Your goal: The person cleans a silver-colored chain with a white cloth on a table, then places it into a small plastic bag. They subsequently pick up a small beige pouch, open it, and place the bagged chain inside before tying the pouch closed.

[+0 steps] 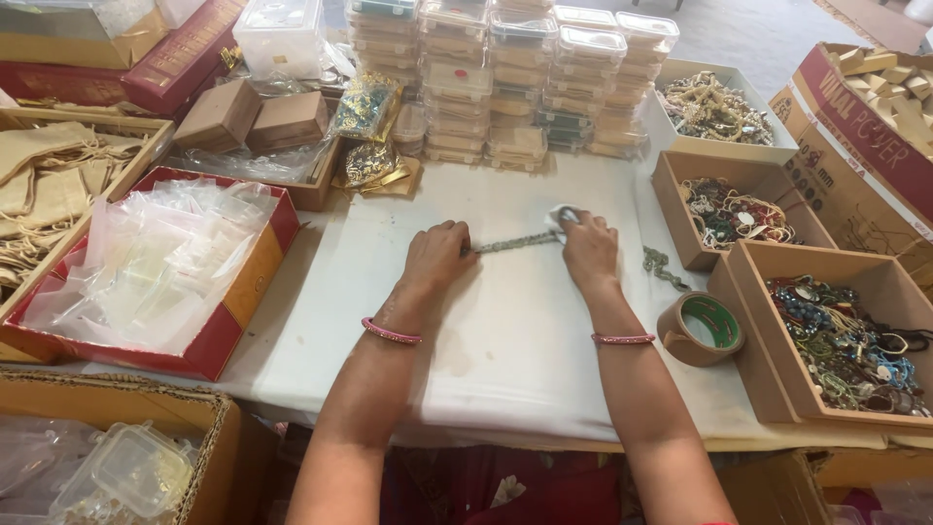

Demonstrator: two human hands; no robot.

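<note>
White cloth [505,331] under both hands' [437,258] beaded strand [515,242].

Roll of brown tape [702,329] on the white-covered bench [505,331]. 3 open cardboard boxes of beaded jewellery [836,340] on the right. Stacks of clear plastic containers [505,78] at the back. Red tray of clear plastic pouches [155,267] on the left, 2 small brown boxes [255,117] behind it.

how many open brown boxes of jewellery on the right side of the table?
2. One brown box of beaded pieces sits right of the right hand; a second brown box lies nearer, at the table's right edge. The white tray behind them is not counted.
</note>
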